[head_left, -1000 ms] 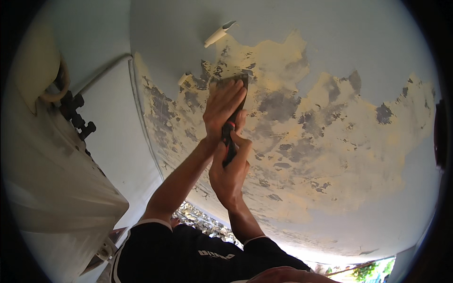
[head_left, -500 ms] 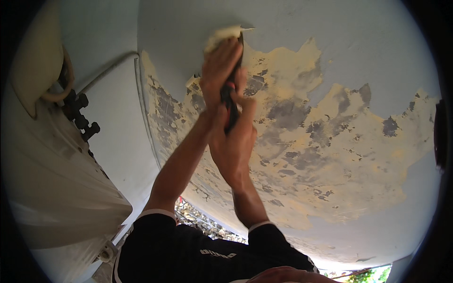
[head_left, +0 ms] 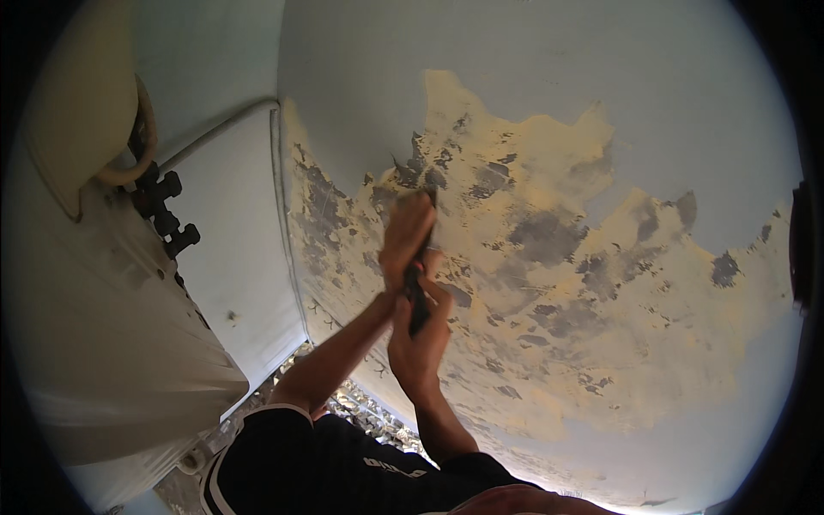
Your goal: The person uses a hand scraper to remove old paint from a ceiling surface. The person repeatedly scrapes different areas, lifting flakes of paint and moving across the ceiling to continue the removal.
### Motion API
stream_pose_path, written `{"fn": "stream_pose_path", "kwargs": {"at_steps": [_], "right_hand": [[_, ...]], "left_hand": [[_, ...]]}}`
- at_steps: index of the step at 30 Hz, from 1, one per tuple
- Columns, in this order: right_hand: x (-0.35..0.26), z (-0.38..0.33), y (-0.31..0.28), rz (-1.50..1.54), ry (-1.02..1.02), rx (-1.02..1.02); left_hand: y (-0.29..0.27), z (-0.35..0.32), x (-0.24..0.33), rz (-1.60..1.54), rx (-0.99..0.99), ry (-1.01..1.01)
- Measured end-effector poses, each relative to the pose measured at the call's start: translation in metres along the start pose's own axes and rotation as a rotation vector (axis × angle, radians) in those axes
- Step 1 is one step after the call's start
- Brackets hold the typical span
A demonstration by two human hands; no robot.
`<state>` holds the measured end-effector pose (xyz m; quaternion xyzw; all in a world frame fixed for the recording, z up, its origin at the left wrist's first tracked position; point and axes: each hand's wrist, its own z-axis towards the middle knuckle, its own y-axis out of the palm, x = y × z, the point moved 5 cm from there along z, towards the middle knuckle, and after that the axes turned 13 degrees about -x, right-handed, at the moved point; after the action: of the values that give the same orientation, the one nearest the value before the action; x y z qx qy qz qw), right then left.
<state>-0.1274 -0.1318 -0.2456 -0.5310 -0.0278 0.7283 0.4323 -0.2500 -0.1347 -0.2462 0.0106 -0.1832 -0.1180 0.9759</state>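
A long black scraper with red marks on its handle lies against the patchy wall. My right hand is wrapped round its handle. Higher up, my left hand is pressed over the front part of the scraper, its fingers close together and slightly blurred. The scraper's dark front end shows just beside those fingertips; its edge is hard to make out. Around and above my hands, cream and dark grey patches show where the pale blue-grey paint is gone, with a ragged paint edge above.
At the left, a pale panel edged by a grey strip meets the wall. Black valve-like fittings and a tan hose are beside it. A large pale, draped-looking form fills the lower left. Stones lie below.
Both hands and the scraper have moved down the wall toward me. The curled paint flap at the tool's tip is gone from there, leaving a bare cream strip. The view has shifted slightly.
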Motion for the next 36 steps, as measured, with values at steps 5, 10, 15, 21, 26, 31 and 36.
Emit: {"fn": "stream_pose_path", "kwargs": {"at_steps": [5, 10, 15, 21, 26, 31, 36], "right_hand": [[0.006, -0.021, -0.009, 0.842, 0.223, -0.093], [-0.019, 0.032, 0.006, 0.959, 0.136, -0.040], [-0.026, 0.054, 0.016, 0.841, 0.034, -0.045], [-0.007, 0.024, 0.013, 0.833, 0.072, 0.003], [-0.030, 0.082, 0.027, 0.792, -0.007, -0.050], [-0.011, 0.026, 0.041, 0.893, 0.083, 0.005], [0.011, -0.003, 0.036, 0.801, 0.109, 0.069]], "left_hand": [[0.009, -0.014, 0.010, -0.061, -0.054, -0.037], [-0.002, 0.047, -0.015, -0.048, 0.034, 0.076], [-0.009, 0.066, -0.025, -0.033, 0.033, 0.020], [0.001, 0.021, -0.021, 0.045, -0.065, 0.065], [-0.023, 0.089, -0.032, 0.021, 0.051, 0.063], [-0.025, 0.031, -0.028, -0.124, -0.065, 0.036], [-0.005, -0.014, -0.025, -0.106, -0.058, 0.035]]}}
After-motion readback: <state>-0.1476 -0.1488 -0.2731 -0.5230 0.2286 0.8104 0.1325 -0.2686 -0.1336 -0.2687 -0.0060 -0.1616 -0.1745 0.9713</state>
